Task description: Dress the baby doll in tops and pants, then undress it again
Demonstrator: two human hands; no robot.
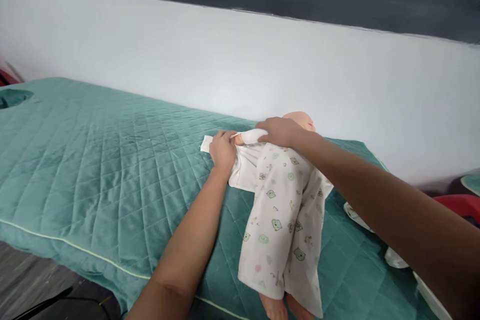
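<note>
A forearm crosses the lower right; mid-frame, the right hand touches the doll's arm, grip unclear; the left hand clasps the white shirt.

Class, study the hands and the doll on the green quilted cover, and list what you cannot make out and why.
All in the head view:
- Most of the doll's head: behind the right hand and right forearm.
- The doll's fingers and the left fingertips' grip: covered by the left hand.
- Ends of the doll's feet: cut by the bottom edge.
- Red object: cut by the right edge.
</note>
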